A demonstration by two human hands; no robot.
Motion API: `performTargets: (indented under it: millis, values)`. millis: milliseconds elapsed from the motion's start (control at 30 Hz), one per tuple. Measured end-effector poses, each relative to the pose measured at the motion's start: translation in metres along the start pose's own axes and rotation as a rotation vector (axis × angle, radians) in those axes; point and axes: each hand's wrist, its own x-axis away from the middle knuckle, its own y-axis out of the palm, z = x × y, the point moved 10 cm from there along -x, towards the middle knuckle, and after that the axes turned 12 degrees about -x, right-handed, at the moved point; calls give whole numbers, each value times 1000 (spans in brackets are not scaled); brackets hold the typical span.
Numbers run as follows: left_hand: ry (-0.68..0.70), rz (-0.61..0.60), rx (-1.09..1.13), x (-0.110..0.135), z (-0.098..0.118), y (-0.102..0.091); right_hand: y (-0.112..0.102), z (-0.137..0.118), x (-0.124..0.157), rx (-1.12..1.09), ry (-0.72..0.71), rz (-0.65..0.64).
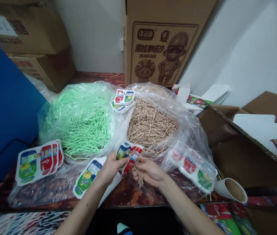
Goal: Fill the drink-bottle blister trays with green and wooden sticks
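My left hand [110, 168] is closed on a small printed packet [128, 153] shaped like a green bottle and a red bottle. My right hand [148, 170] pinches a small bundle of wooden sticks [139, 176] at the packet's lower edge. Just beyond my hands lies an open clear bag of tan wooden sticks [150, 125]. To its left is a clear bag of green sticks [84, 122]. Another flat packet [87, 176] lies under my left wrist.
A stack of printed packets [39, 161] lies at the left, more packets [123, 100] rest on the bags and inside a bag [193, 168] at the right. A paper cup [231, 190] lies on its side. Cardboard boxes [163, 42] stand behind; an open carton [248, 153] is at right.
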Motion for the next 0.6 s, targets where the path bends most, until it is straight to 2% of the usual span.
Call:
performTargets:
  millis: [133,200,367,433,500,600]
  values:
    - [40,-44,-67,6,-1,0,1,6,-6,63,-12,27]
    - [37,-30,-62,7,-2,-5,1,7,-8,83,-4,38]
    - [0,188,60,11,-12,-50,1,3,-7,66,-24,40]
    - [-13,229,131,14,-17,-63,-1,2,-5,57,-40,39]
    - [-26,207,185,16,-23,-66,-1,7,-4,59,-27,27]
    - [-78,126,217,16,-31,-56,5,23,-2,87,72,-25]
